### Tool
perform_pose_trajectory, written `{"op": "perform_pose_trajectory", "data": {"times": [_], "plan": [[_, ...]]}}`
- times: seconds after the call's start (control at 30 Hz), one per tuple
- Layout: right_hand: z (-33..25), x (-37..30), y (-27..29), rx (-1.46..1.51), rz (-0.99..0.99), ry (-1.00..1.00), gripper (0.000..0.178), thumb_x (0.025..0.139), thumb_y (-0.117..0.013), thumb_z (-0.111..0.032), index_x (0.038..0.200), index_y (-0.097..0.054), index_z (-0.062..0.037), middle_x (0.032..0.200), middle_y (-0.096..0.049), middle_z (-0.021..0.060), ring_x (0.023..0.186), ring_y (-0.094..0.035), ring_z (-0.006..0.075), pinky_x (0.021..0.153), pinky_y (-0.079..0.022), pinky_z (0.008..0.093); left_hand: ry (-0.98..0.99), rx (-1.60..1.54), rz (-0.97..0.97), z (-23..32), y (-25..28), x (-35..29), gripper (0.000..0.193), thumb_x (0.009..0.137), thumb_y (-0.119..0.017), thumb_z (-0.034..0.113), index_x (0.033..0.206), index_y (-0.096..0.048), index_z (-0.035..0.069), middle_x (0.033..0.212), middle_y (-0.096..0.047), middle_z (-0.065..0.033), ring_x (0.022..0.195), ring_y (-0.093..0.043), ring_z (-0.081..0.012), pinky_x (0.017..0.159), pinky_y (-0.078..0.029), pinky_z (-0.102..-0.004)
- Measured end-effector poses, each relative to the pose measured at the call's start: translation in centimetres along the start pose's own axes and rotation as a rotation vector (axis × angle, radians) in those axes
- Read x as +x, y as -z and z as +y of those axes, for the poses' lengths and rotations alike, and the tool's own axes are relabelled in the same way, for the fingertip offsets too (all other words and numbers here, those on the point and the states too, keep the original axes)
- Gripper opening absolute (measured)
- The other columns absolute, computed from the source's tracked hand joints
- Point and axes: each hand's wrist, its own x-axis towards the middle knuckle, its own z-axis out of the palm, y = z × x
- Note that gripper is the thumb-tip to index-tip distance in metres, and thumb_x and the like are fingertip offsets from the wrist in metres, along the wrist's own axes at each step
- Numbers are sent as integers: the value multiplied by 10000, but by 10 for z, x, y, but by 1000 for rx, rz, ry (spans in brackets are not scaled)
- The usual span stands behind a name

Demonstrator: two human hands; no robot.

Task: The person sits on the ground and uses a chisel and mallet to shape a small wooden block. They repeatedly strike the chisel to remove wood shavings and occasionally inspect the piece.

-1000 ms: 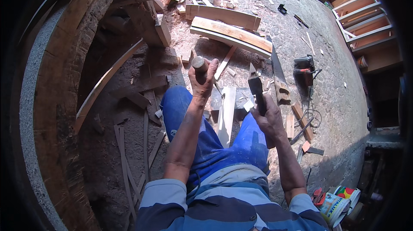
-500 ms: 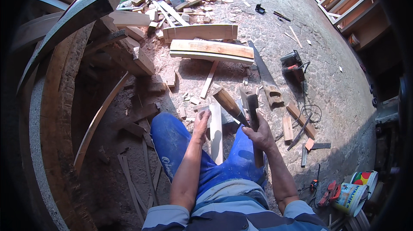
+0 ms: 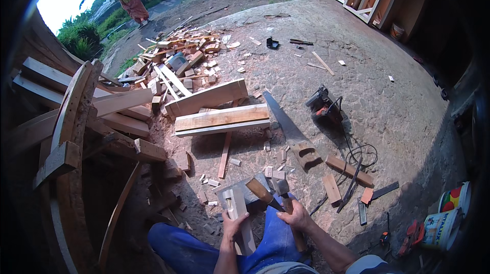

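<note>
My left hand (image 3: 233, 224) is closed round a pale length of wood (image 3: 247, 237) between my knees. Notches or a slot show at its far end, which lies over a grey slab (image 3: 259, 182). In my right hand (image 3: 300, 218) are two tools at once: a hammer (image 3: 280, 187), head up with its handle running down past my palm, and a chisel (image 3: 260, 191). The chisel's wooden handle points up and left, and its blade runs back to my fingers. Both tools are held just right of the wood, apart from it.
Beyond the slab lie a handsaw (image 3: 286, 126), two thick boards (image 3: 222, 121), and a corded power tool (image 3: 325, 105). Offcuts (image 3: 189, 59) are heaped farther back. Curved timbers (image 3: 71, 121) stand at left. Paint buckets (image 3: 441, 228) are at right. A person in a hat (image 3: 133, 6) is far off.
My view has tilted up, bringing the yard and the distant person in. My left hand now grips lower on the wood, showing its notched end. The right hand keeps both tools.
</note>
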Motion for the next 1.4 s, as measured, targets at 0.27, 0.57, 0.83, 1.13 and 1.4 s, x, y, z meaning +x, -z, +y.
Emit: {"op": "perform_pose_trajectory", "data": {"times": [0.27, 0.57, 0.83, 1.13, 1.4], "plan": [[-27, 7, 4, 62, 21, 80, 494, 855, -785, -318, 1141, -598, 39, 982, -664, 181, 934, -650, 280, 861, -514, 432, 77, 708, 322, -8, -45, -20, 1428, 634, -913, 578, 1662, -10, 171, 1641, -91, -341, 1477, -223, -513, 1177, -235, -621], [-61, 2, -26, -95, 79, 179, 461, 855, -779, -194, 1217, -596, 25, 1000, -698, 169, 928, -689, 263, 856, -546, 411, -486, -382, -19, 66, 13, -6, 618, 1016, -663, 437, 1403, -563, -35, 1302, -657, -146, 1202, -619, -243, 1069, -467, -385], [-66, -2, -93, -176, 68, 432, 431, 885, -760, -228, 1182, -537, -9, 956, -734, 211, 888, -744, 373, 793, -572, 464, -563, -866, -497, 133, 48, -46, 293, 956, -697, 15, 1213, -559, 44, 1058, -682, -90, 986, -687, -179, 940, -561, -364], [-52, -55, -76, 46, 41, 327, 384, 890, -794, -160, 1180, -576, -38, 804, -631, 31, 718, -616, 113, 671, -517, 311, -1157, -64, -216, 29, 53, -72, 330, 761, -688, -54, 1035, -602, 109, 1045, -649, -45, 1106, -647, -246, 1225, -325, -528], [-52, -96, -78, 364, -77, 307, 480, 872, -783, -74, 1265, -509, -50, 780, -561, 4, 658, -579, 94, 586, -470, 254, -1176, 145, -96, -1, 35, -93, 325, 721, -794, 21, 958, -582, 88, 1002, -663, -108, 1004, -688, -308, 1083, -477, -533]]}}
